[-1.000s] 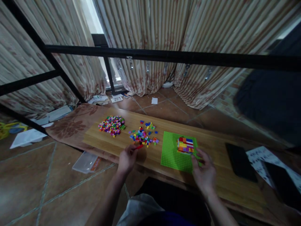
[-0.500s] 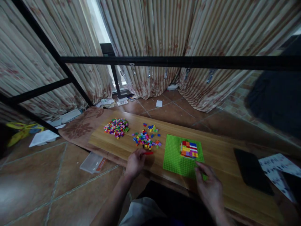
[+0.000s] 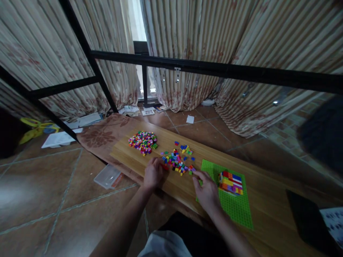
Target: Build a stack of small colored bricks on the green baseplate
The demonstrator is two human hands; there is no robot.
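My left hand is closed on a slim red piece, just left of the nearer pile of loose toy bricks. It looks long and flat; its exact kind is unclear. At that pile's right edge, my right hand reaches in with index finger and thumb apart, close to some purple bricks. Its other fingers are curled and partly hidden. Right of it lies a green studded baseplate, bearing a block of stacked multicoloured bricks.
Further left on the wooden tabletop is a larger brick heap. A dark flat object and a printed sheet lie at the right. A clear plastic box rests on the floor. A black metal rail crosses behind.
My right hand has moved left, from the baseplate's near edge to the brick pile. My left hand stays beside the pile with the red piece. The view has turned left.
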